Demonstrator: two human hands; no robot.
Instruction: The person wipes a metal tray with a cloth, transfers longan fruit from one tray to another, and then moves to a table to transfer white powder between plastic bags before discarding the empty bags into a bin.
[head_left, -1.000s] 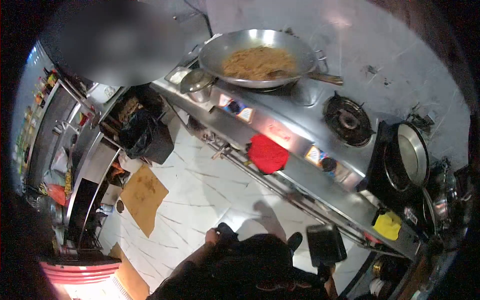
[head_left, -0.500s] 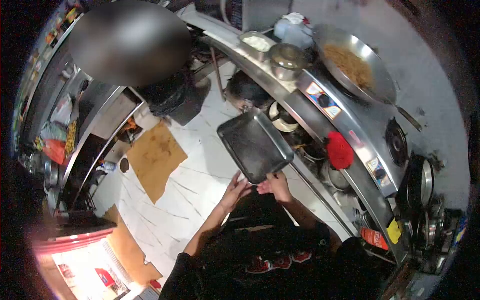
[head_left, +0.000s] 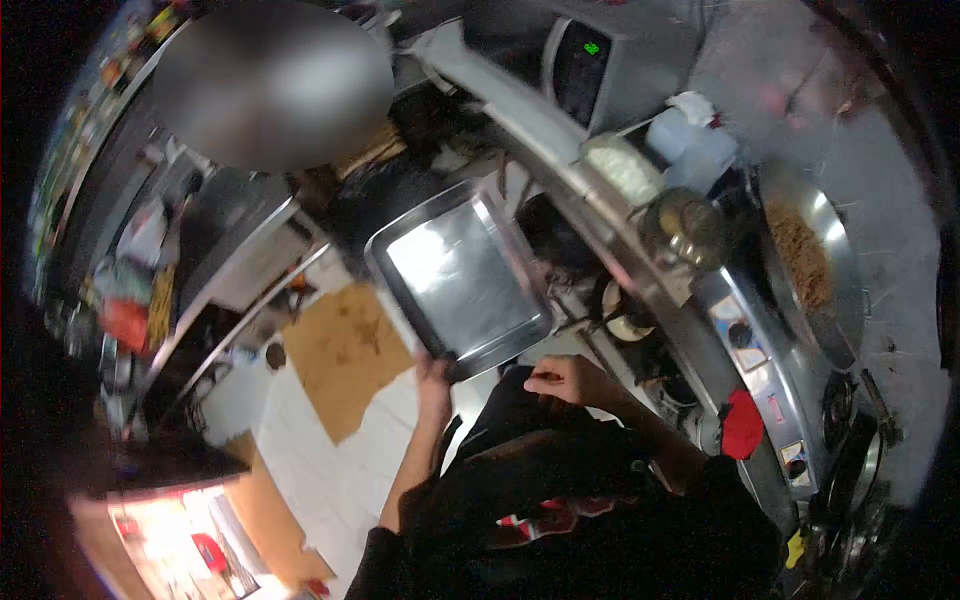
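Observation:
A rectangular metal tray (head_left: pixel 470 285) with raised rims is held out in front of my body, its shiny inside facing up and reflecting light. My left hand (head_left: pixel 435 388) grips the tray at its near left corner. Apart from the tray, just below its near right corner, my right hand (head_left: pixel 572 382) is closed with the fingers curled in. What those fingers hold, if anything, cannot be made out.
To the right runs a steel counter with a stove (head_left: pixel 745 335), a large pan of brown food (head_left: pixel 805 265), a glass-lidded pot (head_left: pixel 685 230) and a white-filled container (head_left: pixel 622 168). A microwave (head_left: pixel 620 75) stands behind. Cardboard (head_left: pixel 345 350) lies on the floor. A person with a blurred face is ahead.
The tray has moved forward and left and tilted to show its bright inside. My right hand has let go of it, while my left hand keeps its hold. The view has turned.

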